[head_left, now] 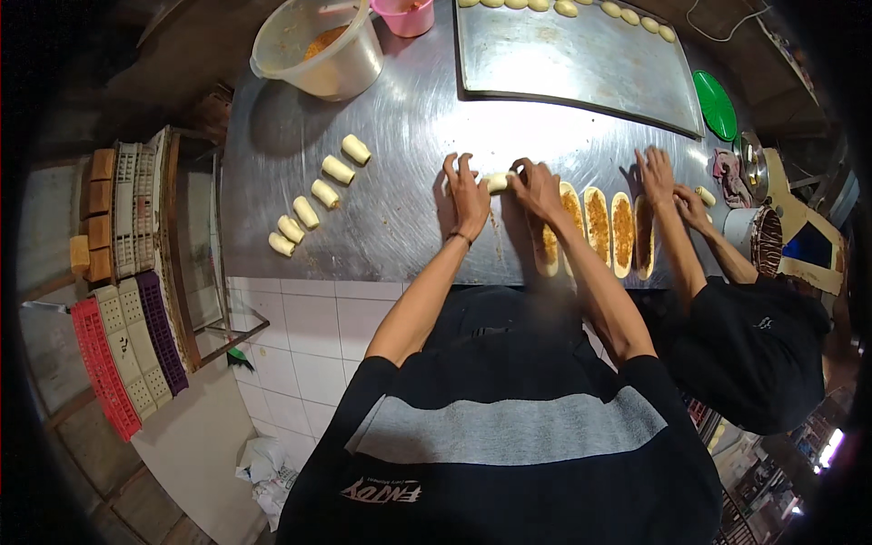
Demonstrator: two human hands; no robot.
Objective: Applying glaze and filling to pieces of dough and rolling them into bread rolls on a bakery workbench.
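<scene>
A pale rolled-up piece of dough (497,183) lies on the metal table between my two hands. My left hand (468,197) has its fingers curled at the roll's left end. At the right end, my right hand (538,193) grips it with fingers bent. Just right of my right hand, long flat dough strips (596,227) spread with orange-brown filling lie side by side; my forearm covers part of the nearest ones. Over to the left, several finished dough rolls (325,193) form a slanting row.
A large clear tub (361,64) of filling and a pink bowl (406,18) stand at the far left. Dough pieces (566,8) line a metal tray (581,68) at the back. A co-worker's hands (656,173) work at the right, near a green lid (714,106).
</scene>
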